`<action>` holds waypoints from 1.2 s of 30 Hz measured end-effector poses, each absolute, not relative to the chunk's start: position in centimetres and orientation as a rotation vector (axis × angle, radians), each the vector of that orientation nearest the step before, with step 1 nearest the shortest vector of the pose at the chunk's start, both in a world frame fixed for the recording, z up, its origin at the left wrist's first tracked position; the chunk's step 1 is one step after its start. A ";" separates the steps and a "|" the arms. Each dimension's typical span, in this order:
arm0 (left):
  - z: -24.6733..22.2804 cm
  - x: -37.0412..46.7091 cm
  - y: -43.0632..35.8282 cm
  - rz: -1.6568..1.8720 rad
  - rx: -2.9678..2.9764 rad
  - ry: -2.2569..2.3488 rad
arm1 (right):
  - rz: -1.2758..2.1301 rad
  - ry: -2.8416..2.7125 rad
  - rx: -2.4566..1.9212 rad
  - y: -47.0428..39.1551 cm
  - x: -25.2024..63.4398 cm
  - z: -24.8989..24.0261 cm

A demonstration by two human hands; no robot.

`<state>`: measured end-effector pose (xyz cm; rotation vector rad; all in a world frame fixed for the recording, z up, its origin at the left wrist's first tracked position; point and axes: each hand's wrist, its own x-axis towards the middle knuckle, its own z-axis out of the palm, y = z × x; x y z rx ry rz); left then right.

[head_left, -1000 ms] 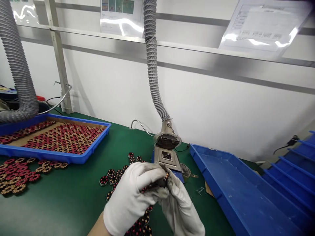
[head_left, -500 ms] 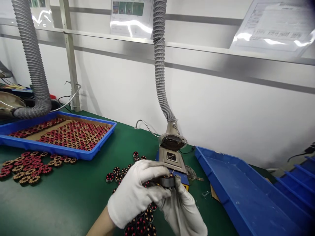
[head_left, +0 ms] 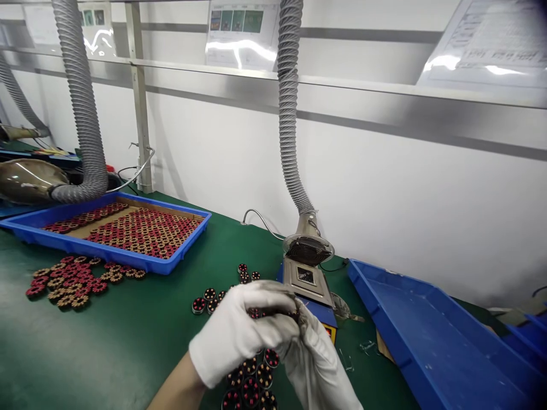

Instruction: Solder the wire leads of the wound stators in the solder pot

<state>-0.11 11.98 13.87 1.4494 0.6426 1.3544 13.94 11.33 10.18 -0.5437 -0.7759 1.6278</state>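
Observation:
My left hand (head_left: pixel 243 330), in a white glove with grey-stained fingertips, curls around a round black-rimmed part, now almost wholly hidden by the fingers. My right hand (head_left: pixel 314 353), gloved too, closes on the part's right side, its fingertips meeting those of the left. Under and behind the hands lie several round black-rimmed motor parts (head_left: pixel 250 390) with red or tan windings inside. More of these black-rimmed parts (head_left: pixel 199 306) rest left of my hands. Just beyond stands a small blue device with a square metal top plate (head_left: pixel 307 278).
A blue tray (head_left: pixel 166 265) at left holds rows of red and tan wound cores. Loose wound cores (head_left: pixel 70 285) lie before it. At right is a large blue tray (head_left: pixel 427 336). An extractor hood (head_left: pixel 308 249) on a grey hose (head_left: pixel 290 114) hangs over the device.
The view has turned slightly left, so the scene sits further right. My fingers have closed further over the round part, whose black rim showed plainly before and is now mostly covered.

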 end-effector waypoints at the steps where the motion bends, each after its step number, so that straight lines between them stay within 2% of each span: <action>1: 13.7 0.0 12.0 1.345 1.451 0.605 | 1.624 -0.770 -0.540 11.1 13.7 10.3; 7: 13.9 -0.6 12.0 1.643 1.255 0.676 | 1.574 -0.748 -0.607 12.2 13.9 9.6; 12: 14.4 0.0 12.0 1.359 1.448 0.658 | 1.583 -0.736 -0.584 11.1 13.4 10.8; 14: 14.1 0.3 12.1 1.411 1.420 0.599 | 1.582 -0.709 -0.585 10.7 13.2 11.1; 19: 13.8 -0.7 12.1 1.654 1.323 0.756 | 1.835 -0.663 -0.444 10.8 14.0 10.7; 22: 14.2 -1.1 11.8 1.540 1.673 0.846 | 1.847 -0.674 -0.392 11.1 14.0 11.0; 26: 14.6 -0.5 11.8 1.471 2.042 0.684 | 1.776 -0.659 -0.427 11.2 13.7 11.1; 36: 14.4 -0.4 12.3 1.322 1.595 0.576 | 1.875 -0.658 -0.374 11.2 13.9 10.7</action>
